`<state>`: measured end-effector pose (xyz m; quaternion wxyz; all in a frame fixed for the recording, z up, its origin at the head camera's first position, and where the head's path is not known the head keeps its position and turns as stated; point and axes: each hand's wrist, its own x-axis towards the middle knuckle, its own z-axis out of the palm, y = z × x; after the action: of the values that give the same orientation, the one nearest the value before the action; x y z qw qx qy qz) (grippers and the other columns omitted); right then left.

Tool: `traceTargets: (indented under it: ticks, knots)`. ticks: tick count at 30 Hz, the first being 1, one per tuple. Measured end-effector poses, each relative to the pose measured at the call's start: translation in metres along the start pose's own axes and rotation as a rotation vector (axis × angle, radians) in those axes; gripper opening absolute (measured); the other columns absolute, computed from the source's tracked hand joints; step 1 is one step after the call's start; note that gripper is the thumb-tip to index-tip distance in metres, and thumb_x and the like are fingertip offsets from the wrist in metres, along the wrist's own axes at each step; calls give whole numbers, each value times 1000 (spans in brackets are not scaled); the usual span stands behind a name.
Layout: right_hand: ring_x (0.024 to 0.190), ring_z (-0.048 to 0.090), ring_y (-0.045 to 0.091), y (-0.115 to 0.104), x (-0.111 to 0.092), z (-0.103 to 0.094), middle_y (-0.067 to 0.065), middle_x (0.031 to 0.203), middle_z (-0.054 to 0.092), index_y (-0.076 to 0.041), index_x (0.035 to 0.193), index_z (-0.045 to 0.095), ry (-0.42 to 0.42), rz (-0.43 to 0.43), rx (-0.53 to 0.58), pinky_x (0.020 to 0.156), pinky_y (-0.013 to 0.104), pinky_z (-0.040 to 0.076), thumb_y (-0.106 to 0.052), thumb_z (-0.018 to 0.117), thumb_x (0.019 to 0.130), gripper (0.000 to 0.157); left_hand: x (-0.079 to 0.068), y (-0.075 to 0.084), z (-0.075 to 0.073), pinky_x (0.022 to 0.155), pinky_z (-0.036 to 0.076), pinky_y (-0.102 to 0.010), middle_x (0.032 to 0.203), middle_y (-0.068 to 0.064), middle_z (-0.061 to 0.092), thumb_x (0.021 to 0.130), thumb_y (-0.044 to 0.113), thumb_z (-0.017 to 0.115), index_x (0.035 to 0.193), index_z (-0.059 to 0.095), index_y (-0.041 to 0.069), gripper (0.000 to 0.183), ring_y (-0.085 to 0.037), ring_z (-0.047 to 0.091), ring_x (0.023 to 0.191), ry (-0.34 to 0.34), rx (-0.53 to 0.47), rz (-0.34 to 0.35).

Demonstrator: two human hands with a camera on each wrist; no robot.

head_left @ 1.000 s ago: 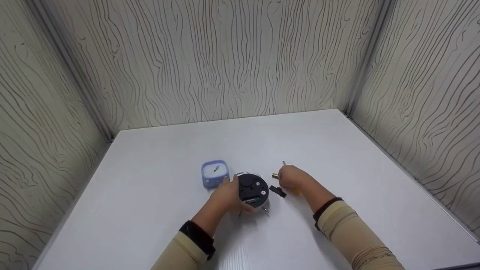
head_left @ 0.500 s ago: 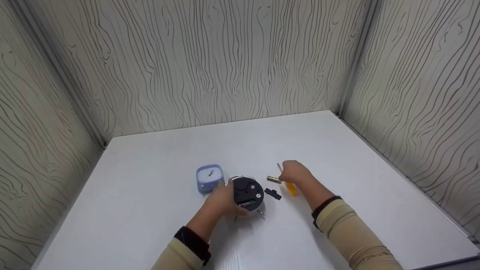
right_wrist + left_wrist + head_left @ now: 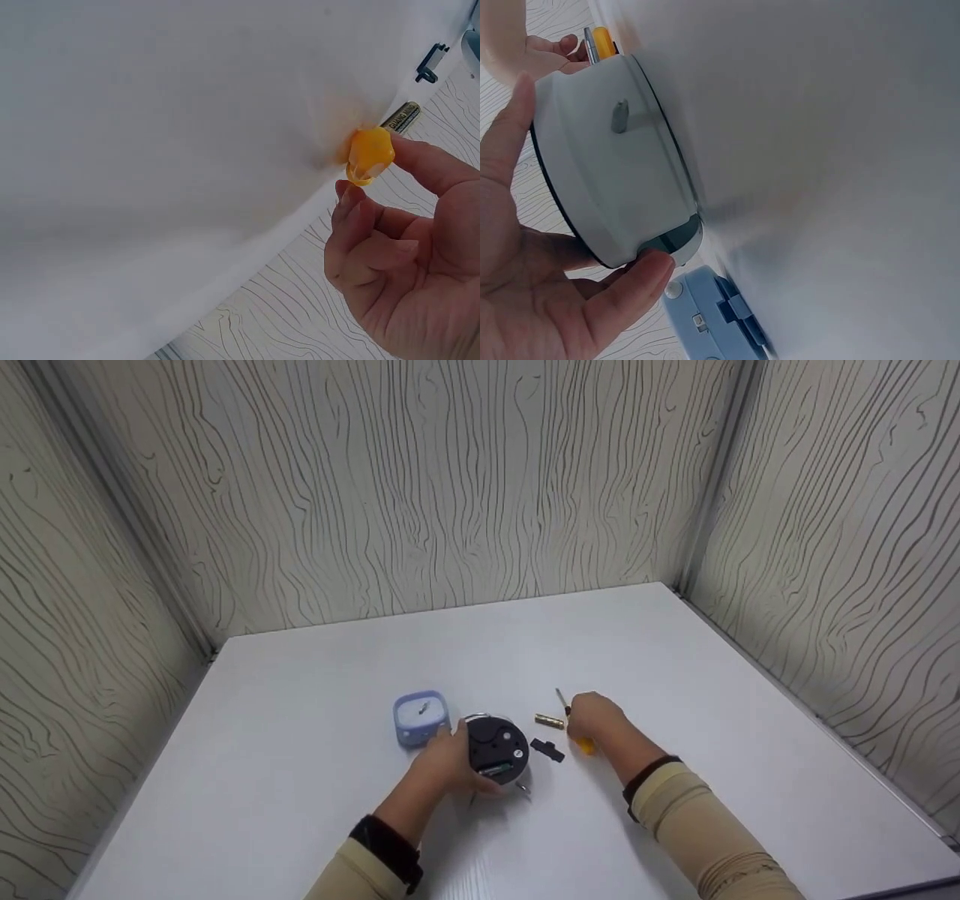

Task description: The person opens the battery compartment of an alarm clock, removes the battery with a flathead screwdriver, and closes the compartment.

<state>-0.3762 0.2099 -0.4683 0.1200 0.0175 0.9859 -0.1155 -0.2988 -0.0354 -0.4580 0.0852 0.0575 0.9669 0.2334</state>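
Note:
My left hand (image 3: 446,761) grips a round desk clock (image 3: 491,739), thumb on one side and fingers on the other. Its black back faces up, and a battery (image 3: 495,770) lies in the uncovered slot. In the left wrist view the clock's pale casing (image 3: 615,172) and a short leg (image 3: 620,117) show. My right hand (image 3: 596,716) pinches a yellow-handled screwdriver (image 3: 371,154) low at the table, thumb and fingertips on either side of the handle. Its shaft (image 3: 560,697) points away. Beside it lie a gold battery (image 3: 550,721) and a black battery cover (image 3: 547,750).
A small blue clock (image 3: 421,718) stands just left of the round one, close to my left fingers. The white table (image 3: 315,697) runs back to wood-grain panels (image 3: 420,487) on the far side and both flanks.
The head view has shifted slightly. My right hand has drawn back from the gold battery, uncovering it, and slid from near the screwdriver's shaft towards its handle. The left hand keeps its grip.

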Motion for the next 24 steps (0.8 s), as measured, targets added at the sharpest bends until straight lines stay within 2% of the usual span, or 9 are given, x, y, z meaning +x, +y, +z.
traceTargets:
  ticks: [8,14,20,24]
  knots:
    - [60,53,21,2,0,2,10,70,54,-2,75,59,-33,-31,-13,48,26,43,-10,60,80,9,-2,2,0,99,36,-50,141,-29,29,47,53,84,145,21,5,126,-41,36,125,3,-7,-9]
    - [63,53,20,3,4,0,10,74,54,-2,81,58,-58,-2,6,48,25,43,-12,59,83,11,0,3,3,96,38,-50,139,-28,32,48,55,83,144,23,6,124,-39,39,123,3,27,-30]
    - [65,51,21,-1,1,-11,10,76,54,-1,84,60,-26,-33,14,51,27,40,-13,59,83,12,0,2,3,97,37,-50,139,-28,31,49,55,83,145,22,6,124,-40,38,124,3,24,-32]
    - [66,51,21,-9,-1,-21,9,77,54,-1,89,59,-8,-30,40,54,28,40,-17,61,83,18,-1,1,2,97,37,-50,140,-28,31,49,56,82,145,21,7,124,-40,38,124,6,28,-24]
